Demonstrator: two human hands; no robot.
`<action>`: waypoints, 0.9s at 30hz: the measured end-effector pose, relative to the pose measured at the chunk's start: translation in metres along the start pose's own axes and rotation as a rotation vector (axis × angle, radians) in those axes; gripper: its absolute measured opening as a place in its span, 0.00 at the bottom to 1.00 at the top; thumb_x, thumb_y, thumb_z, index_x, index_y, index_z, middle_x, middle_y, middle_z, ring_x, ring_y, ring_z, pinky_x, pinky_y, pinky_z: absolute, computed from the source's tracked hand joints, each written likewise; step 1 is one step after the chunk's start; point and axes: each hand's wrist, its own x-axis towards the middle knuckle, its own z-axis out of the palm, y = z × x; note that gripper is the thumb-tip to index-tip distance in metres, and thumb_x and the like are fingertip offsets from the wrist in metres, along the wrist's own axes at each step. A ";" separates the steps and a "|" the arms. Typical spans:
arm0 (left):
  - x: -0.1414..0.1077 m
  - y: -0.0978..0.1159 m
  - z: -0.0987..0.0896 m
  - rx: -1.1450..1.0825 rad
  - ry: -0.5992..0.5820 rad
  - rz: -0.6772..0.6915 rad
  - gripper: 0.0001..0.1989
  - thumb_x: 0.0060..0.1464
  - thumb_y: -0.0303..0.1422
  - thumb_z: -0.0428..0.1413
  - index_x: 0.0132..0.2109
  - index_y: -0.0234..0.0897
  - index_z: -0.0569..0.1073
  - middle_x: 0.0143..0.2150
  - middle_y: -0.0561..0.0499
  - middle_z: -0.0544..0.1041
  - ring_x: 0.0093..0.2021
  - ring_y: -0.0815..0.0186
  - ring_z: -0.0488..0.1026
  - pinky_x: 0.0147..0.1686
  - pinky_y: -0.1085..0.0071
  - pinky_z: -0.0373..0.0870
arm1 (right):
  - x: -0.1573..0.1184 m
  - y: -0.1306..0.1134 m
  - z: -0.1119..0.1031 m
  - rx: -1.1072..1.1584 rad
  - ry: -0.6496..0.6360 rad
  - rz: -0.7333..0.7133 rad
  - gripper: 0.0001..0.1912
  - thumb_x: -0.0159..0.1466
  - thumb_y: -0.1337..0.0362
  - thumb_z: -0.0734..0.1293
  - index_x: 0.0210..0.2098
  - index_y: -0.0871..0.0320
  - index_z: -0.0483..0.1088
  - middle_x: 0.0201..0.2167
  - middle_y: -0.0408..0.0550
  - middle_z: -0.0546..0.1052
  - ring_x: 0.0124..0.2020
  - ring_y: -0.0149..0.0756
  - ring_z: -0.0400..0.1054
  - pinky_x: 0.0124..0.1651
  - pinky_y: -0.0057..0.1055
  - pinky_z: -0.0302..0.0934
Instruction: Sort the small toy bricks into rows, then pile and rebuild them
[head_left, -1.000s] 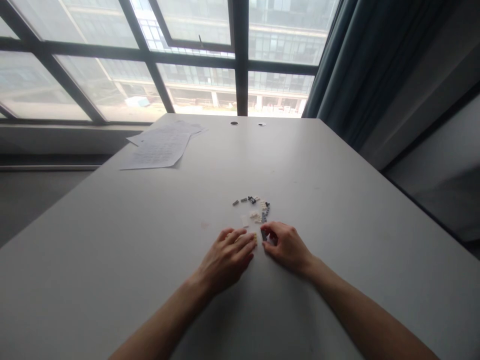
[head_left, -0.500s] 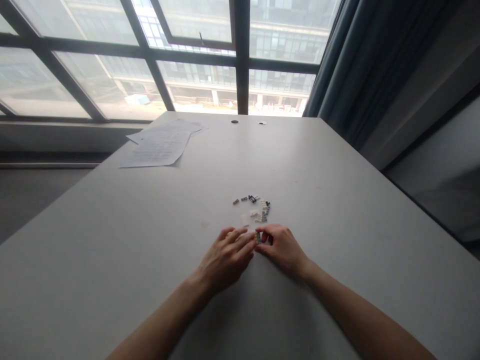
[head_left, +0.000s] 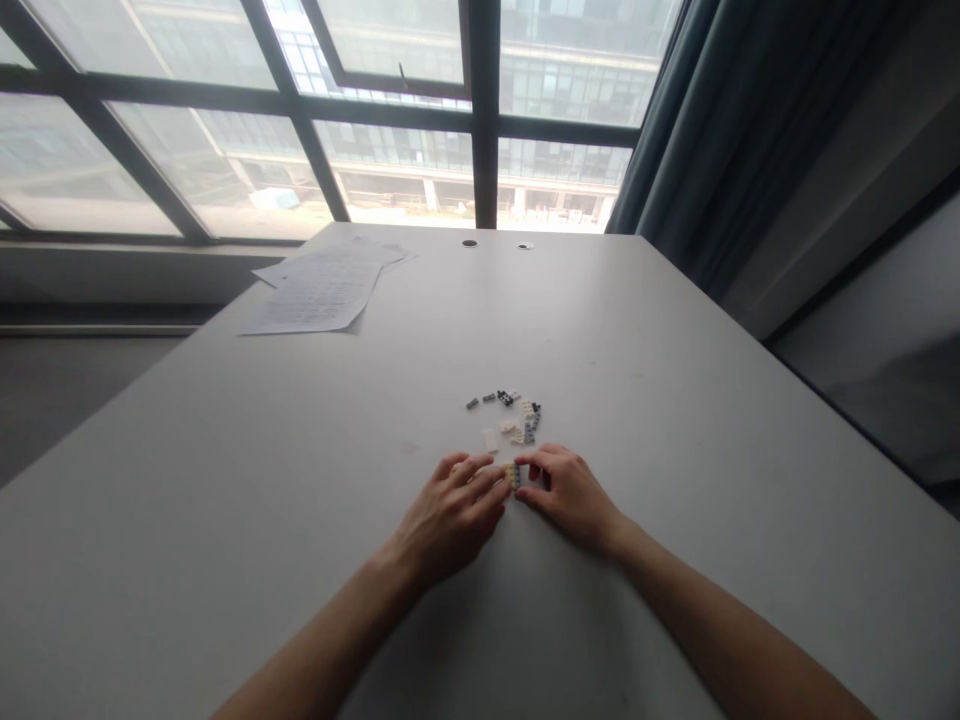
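Observation:
A small block piece (head_left: 514, 475), yellowish and grey with studs, lies on the white table between my hands. My left hand (head_left: 461, 505) rests over its left part, fingers closed on it and hiding that side. At its right edge, my right hand (head_left: 559, 490) curves its thumb and index finger around the piece, with a gap between the fingertips. Just beyond the hands lie a white flat piece (head_left: 490, 440), cream pieces (head_left: 511, 430), grey pieces (head_left: 529, 430) and black pieces (head_left: 505, 398).
Two small dark grey pieces (head_left: 472, 403) sit at the left end of the loose parts. Printed papers (head_left: 322, 290) lie at the table's far left. Two round holes are near the far edge of the table (head_left: 420, 370), below the window. A curtain (head_left: 690, 140) hangs at the right.
My right hand has shifted slightly right and its fingers have loosened around the block piece, so more of the piece shows. My left hand has barely moved.

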 end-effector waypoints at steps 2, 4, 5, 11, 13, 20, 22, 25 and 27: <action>0.000 0.000 -0.001 0.002 0.008 -0.002 0.12 0.59 0.28 0.51 0.49 0.38 0.72 0.50 0.47 0.76 0.51 0.59 0.69 0.51 0.59 0.60 | 0.000 -0.001 0.001 -0.002 0.005 0.003 0.16 0.55 0.70 0.71 0.43 0.56 0.74 0.32 0.44 0.73 0.35 0.34 0.66 0.42 0.30 0.61; 0.000 0.000 -0.001 -0.002 0.009 -0.003 0.12 0.59 0.28 0.51 0.49 0.38 0.72 0.50 0.47 0.76 0.52 0.59 0.69 0.51 0.59 0.60 | 0.000 0.000 0.001 -0.005 0.008 0.001 0.16 0.55 0.70 0.71 0.43 0.56 0.73 0.32 0.44 0.73 0.35 0.34 0.66 0.42 0.30 0.61; 0.000 0.001 -0.001 -0.004 0.010 -0.005 0.12 0.59 0.28 0.51 0.49 0.38 0.72 0.50 0.47 0.76 0.52 0.59 0.69 0.51 0.59 0.60 | 0.000 0.000 0.001 -0.008 0.008 0.000 0.16 0.55 0.70 0.71 0.43 0.56 0.73 0.32 0.44 0.72 0.35 0.35 0.66 0.42 0.30 0.61; 0.000 0.000 0.000 0.000 0.015 -0.012 0.12 0.59 0.29 0.51 0.49 0.38 0.72 0.50 0.47 0.76 0.52 0.59 0.70 0.52 0.59 0.60 | -0.002 -0.002 -0.002 -0.025 -0.013 -0.029 0.20 0.55 0.71 0.67 0.47 0.57 0.71 0.37 0.47 0.72 0.36 0.34 0.67 0.43 0.29 0.61; 0.000 0.000 0.000 -0.001 0.011 -0.008 0.12 0.59 0.29 0.51 0.49 0.39 0.72 0.50 0.47 0.76 0.52 0.60 0.70 0.52 0.59 0.61 | -0.002 -0.005 -0.002 -0.037 0.013 -0.020 0.19 0.56 0.68 0.69 0.48 0.58 0.71 0.39 0.49 0.72 0.37 0.35 0.67 0.43 0.31 0.62; -0.001 0.000 0.000 0.000 -0.008 -0.017 0.13 0.59 0.29 0.51 0.50 0.39 0.72 0.50 0.47 0.76 0.52 0.59 0.69 0.52 0.59 0.61 | -0.001 -0.002 -0.001 -0.001 0.029 -0.081 0.16 0.56 0.79 0.61 0.38 0.57 0.73 0.37 0.48 0.74 0.41 0.36 0.67 0.49 0.33 0.61; -0.001 0.000 0.000 -0.002 0.002 -0.014 0.13 0.59 0.29 0.51 0.50 0.38 0.72 0.50 0.46 0.76 0.52 0.59 0.70 0.52 0.59 0.61 | -0.001 -0.001 0.000 0.032 0.031 -0.116 0.19 0.55 0.81 0.59 0.37 0.56 0.73 0.37 0.47 0.75 0.43 0.37 0.67 0.50 0.34 0.61; -0.001 0.000 0.000 -0.005 0.001 -0.017 0.12 0.59 0.29 0.51 0.50 0.39 0.72 0.50 0.47 0.76 0.52 0.59 0.69 0.52 0.59 0.60 | -0.002 -0.001 0.002 0.045 0.096 -0.097 0.19 0.56 0.81 0.58 0.39 0.56 0.71 0.39 0.48 0.74 0.43 0.36 0.67 0.48 0.33 0.61; -0.001 -0.001 0.000 -0.010 -0.009 -0.018 0.12 0.60 0.29 0.50 0.50 0.39 0.72 0.51 0.47 0.76 0.52 0.59 0.69 0.52 0.58 0.60 | -0.003 -0.001 0.001 0.008 0.142 -0.058 0.17 0.56 0.79 0.60 0.40 0.57 0.70 0.38 0.48 0.73 0.41 0.36 0.66 0.47 0.33 0.61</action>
